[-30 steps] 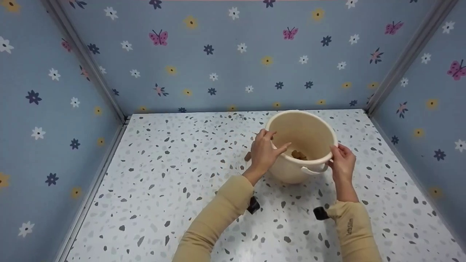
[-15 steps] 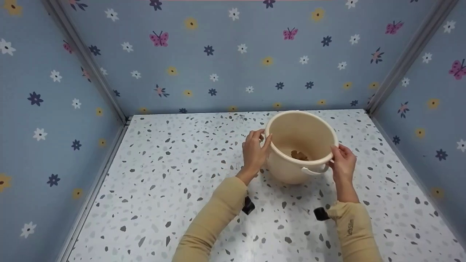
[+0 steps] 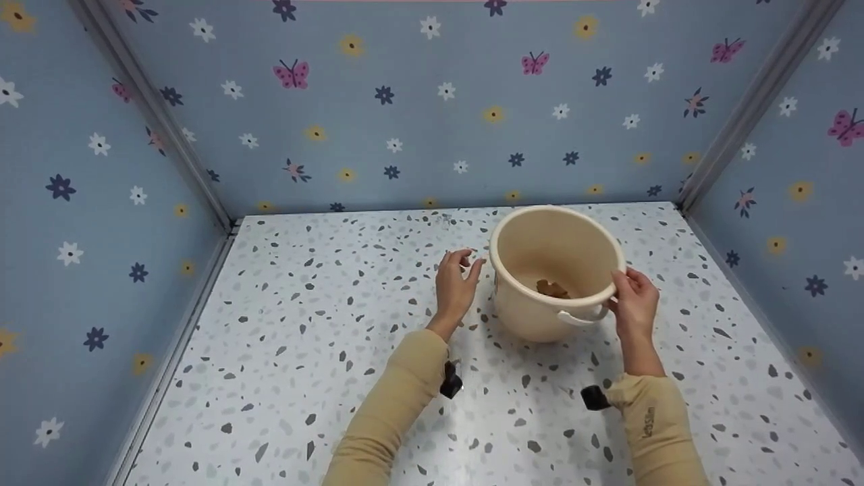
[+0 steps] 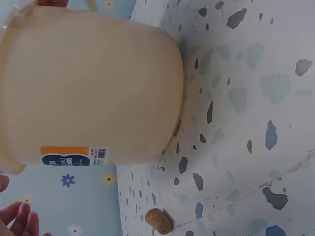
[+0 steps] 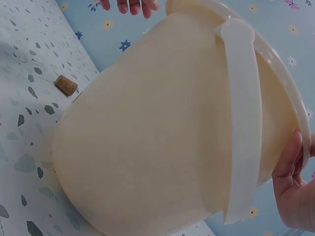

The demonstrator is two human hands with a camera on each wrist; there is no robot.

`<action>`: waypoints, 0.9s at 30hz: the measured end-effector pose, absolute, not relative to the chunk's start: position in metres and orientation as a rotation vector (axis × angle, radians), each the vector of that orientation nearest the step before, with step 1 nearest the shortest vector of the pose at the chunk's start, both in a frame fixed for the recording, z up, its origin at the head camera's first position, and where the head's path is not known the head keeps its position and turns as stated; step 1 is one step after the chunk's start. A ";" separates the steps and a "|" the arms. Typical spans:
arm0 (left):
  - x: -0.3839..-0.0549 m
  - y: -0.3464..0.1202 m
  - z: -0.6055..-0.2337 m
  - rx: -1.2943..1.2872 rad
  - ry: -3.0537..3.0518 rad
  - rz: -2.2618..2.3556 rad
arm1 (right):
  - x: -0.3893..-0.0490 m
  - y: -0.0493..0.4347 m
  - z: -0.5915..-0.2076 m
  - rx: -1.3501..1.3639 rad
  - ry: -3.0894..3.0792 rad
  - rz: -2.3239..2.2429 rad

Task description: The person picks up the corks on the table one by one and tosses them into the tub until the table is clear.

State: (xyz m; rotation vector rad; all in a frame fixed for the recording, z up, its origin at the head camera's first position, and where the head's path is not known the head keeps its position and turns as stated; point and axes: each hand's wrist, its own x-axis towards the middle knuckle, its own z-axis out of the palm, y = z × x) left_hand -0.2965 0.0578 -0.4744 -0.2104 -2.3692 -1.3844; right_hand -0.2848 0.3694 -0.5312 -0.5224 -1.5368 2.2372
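Note:
A cream plastic bucket (image 3: 533, 317) stands on the speckled surface, its pale handle (image 5: 242, 113) hanging down the near side. Several brown pieces (image 3: 552, 289) lie on its bottom. My right hand (image 3: 634, 300) pinches the rim on the right, thumb (image 5: 290, 155) against the wall. Left of the bucket and apart from it is my left hand (image 3: 455, 287), fingers loosely bent and holding nothing. A cork (image 4: 158, 221) lies on the surface beside the bucket in both wrist views; in the head view it cannot be seen, probably hidden by my left hand.
Flowered blue panels (image 3: 432, 101) enclose the speckled white surface (image 3: 324, 304) at the back and on both sides. An orange and blue label (image 4: 74, 156) is stuck on the bucket's wall. A small black device (image 3: 451, 380) sits at my left wrist.
My left hand has come off the bucket's rim and moved left, away from it. The right hand keeps its pinch on the rim, and the bucket stays nearly in place.

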 end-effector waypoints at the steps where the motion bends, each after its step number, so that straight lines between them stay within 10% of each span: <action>1: -0.297 0.057 -0.477 -0.216 -2.363 -1.390 | -0.285 0.369 -0.532 -0.521 -1.540 2.218; 10: -0.304 0.054 -0.498 -0.194 -2.385 -1.430 | -0.242 0.314 -0.455 -0.654 -1.703 2.057; 18: -0.311 0.043 -0.515 -0.104 -2.413 -1.426 | -0.286 0.369 -0.534 -0.574 -1.672 2.138; 27: -0.312 0.034 -0.532 -0.025 -2.437 -1.399 | -0.272 0.354 -0.508 -0.588 -1.666 2.162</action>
